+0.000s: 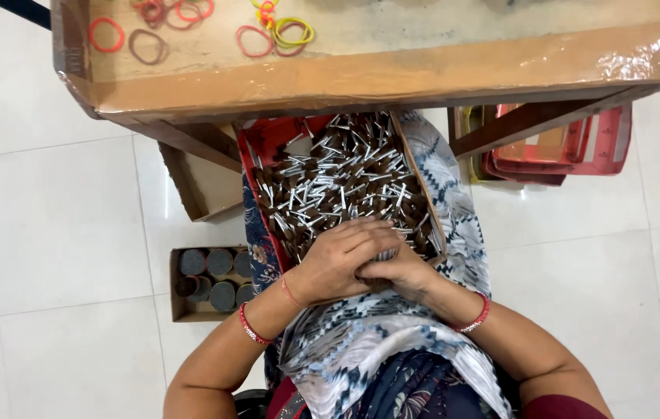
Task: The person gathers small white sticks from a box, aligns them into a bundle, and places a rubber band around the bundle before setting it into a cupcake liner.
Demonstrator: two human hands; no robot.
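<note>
A heap of small brown sticks with silvery tips (338,182) filled a shallow red-edged tray (256,151) that rested on the person's lap, its far end tucked under the edge of a low table. At the near end of that heap the two hands met. The left hand (342,260) lay on top, fingers curved down and closed over a small bunch of the sticks, of which only a few pale ends showed past the fingertips. The right hand (401,273) sat just beneath and beside it, touching it, curled inward around the same bunch (how many sticks it gripped could not be told, since the left hand covered them). Each wrist carried a red beaded bangle, and a thin red thread crossed the left wrist as well.

Under the tray spread a blue and white patterned cloth (392,349) draped over the knees. To the person's left, on the white tiled floor (58,225), stood an open cardboard box (178,310) packed with upright round bundles showing dark grey ends (217,275). Another flat piece of cardboard (206,186) leaned near the table leg above it. The cardboard-covered table (392,77) ran across the top of the view, with coloured rubber bands (276,35) scattered on its surface in red, brown and yellow. Beyond the right knee, beneath the table, lay a stack of red trays (571,147)
</note>
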